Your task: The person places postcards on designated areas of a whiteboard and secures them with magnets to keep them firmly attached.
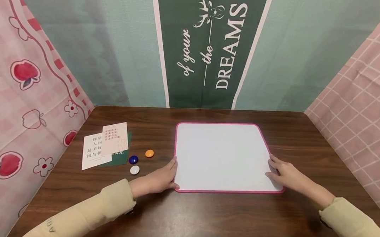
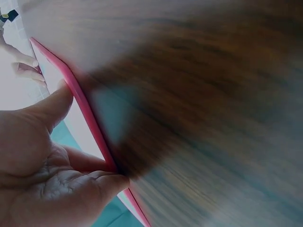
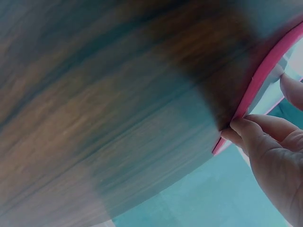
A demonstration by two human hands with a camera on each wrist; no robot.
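Head view: pink-rimmed whiteboard (image 1: 221,157) face up on brown table (image 1: 213,220), between both hands. Left hand (image 1: 159,178) grips left edge, thumb at near-left corner, fingers farther up the rim. Right hand (image 1: 288,176) grips right edge toward the near end, thumb over the white face, fingers bent on the rim. Left of board, near left hand: orange disc (image 1: 149,153), blue disc (image 1: 133,159), white disc (image 1: 134,170). Overlapping cards (image 1: 93,156) farther left.
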